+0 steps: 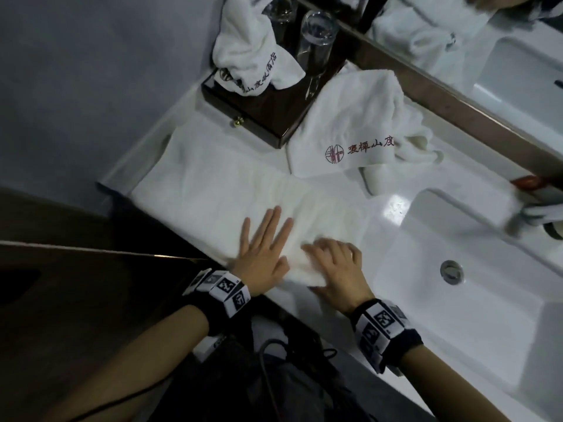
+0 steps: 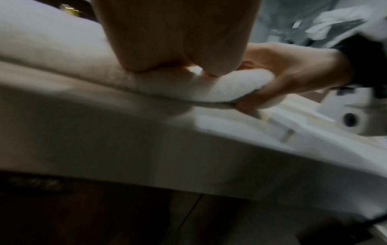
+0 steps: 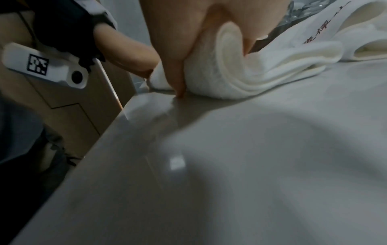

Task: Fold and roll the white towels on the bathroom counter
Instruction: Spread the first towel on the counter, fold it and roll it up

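Note:
A folded white towel [image 1: 231,184] lies flat along the counter [image 1: 387,226], running from the dark tray toward the near edge. My left hand [image 1: 265,239] presses flat on it with straight, spread fingers. Just to its right, my right hand [image 1: 333,263] curls round the towel's near end, which is rolled up. In the right wrist view the rolled end [image 3: 226,66] shows a spiral of layers under my right hand [image 3: 178,49], thumb tip on the counter. The left wrist view shows my left palm [image 2: 173,41] on the towel [image 2: 62,58].
A crumpled towel with a red logo [image 1: 350,126] lies behind the flat one. Another white towel [image 1: 253,47] is draped over glasses [image 1: 316,35] on a dark wooden tray [image 1: 265,108]. The sink basin [image 1: 472,300] lies to the right, a mirror behind.

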{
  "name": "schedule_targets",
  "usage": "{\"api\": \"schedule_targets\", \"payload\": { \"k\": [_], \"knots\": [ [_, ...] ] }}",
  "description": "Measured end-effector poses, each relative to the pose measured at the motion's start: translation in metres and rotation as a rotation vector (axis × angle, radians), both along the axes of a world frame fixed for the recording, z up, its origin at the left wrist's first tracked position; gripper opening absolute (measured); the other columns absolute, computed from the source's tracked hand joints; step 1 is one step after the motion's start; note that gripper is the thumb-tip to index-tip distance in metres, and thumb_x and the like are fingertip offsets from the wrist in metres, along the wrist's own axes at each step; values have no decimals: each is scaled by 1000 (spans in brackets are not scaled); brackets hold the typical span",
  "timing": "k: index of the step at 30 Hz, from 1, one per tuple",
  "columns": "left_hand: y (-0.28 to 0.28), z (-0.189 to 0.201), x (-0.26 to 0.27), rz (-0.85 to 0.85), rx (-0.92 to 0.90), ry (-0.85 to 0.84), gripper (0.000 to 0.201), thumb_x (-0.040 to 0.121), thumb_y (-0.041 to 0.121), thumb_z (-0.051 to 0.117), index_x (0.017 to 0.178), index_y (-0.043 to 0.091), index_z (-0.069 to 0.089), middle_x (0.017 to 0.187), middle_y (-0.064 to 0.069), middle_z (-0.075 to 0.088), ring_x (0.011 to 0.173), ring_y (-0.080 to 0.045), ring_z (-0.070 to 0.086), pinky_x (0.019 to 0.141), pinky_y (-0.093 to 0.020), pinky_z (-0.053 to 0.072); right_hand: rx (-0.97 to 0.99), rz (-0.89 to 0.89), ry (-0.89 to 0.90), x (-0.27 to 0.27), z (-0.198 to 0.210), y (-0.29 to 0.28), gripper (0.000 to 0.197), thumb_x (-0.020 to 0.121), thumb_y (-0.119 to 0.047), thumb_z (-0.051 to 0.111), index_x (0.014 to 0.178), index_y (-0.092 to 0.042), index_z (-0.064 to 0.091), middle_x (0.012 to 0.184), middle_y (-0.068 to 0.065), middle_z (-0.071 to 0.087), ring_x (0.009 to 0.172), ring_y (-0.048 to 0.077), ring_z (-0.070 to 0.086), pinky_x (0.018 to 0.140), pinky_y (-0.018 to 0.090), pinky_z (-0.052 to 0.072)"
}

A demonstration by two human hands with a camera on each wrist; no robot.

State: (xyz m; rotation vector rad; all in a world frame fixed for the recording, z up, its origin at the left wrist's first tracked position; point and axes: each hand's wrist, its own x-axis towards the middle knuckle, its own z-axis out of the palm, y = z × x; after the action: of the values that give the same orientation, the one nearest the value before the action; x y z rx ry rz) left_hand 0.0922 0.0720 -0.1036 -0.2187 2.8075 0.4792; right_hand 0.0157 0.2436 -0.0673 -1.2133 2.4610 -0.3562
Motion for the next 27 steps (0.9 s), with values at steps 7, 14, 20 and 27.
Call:
{"api": "schedule_targets", "payload": {
  "k": [7,14,20,27],
  "knots": [
    [44,10,1,144,-69,130,88,62,11,67,141,7,28,150,-16,29,140,-30,28,115,-49,20,-188,146,142,-30,10,27,43,41,-7,91,80,-2,73,80,12,74,69,28,72,59,26,54],
    [99,19,30,528,673,267,62,70,4,56,127,20,39,126,-2,45,117,-15,43,101,-22,35,-259,252,-39,-22,11,22,26,73,-13,76,88,3,63,68,13,67,59,29,65,50,27,46],
    [100,30,44,769,737,443,22,78,-2,66,100,-3,63,105,-18,65,97,-20,58,84,-21,42,-126,440,-219,-41,-11,18,50,69,-13,75,115,-14,55,113,7,63,104,28,59,83,25,38],
    [121,24,78,828,544,440,38,81,-1,62,118,1,55,119,-14,59,116,-12,51,92,4,26,-141,755,6,-65,-18,35,85,54,18,61,133,-13,51,140,3,50,131,22,46,111,33,29]
  ]
}}
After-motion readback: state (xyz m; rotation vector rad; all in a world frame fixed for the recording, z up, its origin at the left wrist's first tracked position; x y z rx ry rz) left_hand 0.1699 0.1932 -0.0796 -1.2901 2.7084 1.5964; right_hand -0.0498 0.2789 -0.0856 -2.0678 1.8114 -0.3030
